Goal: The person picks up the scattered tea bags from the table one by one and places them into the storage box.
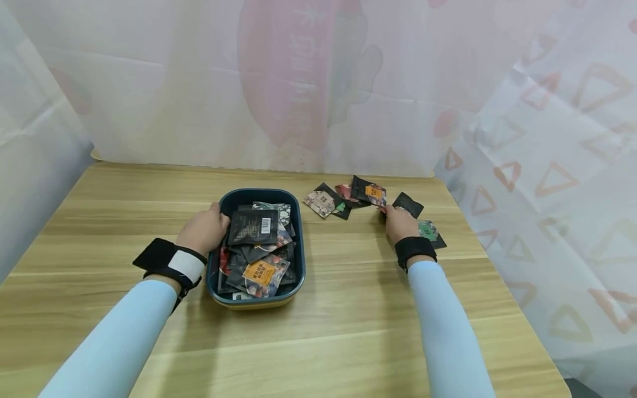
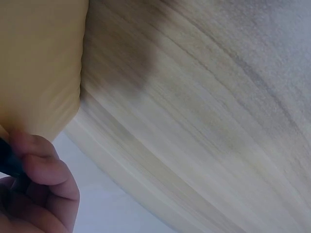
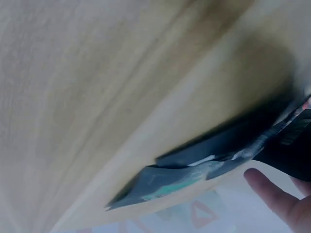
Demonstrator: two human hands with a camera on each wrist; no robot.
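The left hand is holding the left rim of a dark blue tub w/ a yellow bottom, fingers curling over the edge. The tub is sitting on the wood table, in the middle. It is full of small flat packets, mostly black, piling on each other. One black packet w/ a white barcode is lying on top, and an orange label one is lying nearer the front.

The right hand is resting on loose packets on the table, right of the tub & well apart from it. It is touching a black packet, w/ a green one just beside the wrist. Can't tell if the fingers are gripping or just pressing. More packets are lying in a small bunch between the tub & that hand, near the back.
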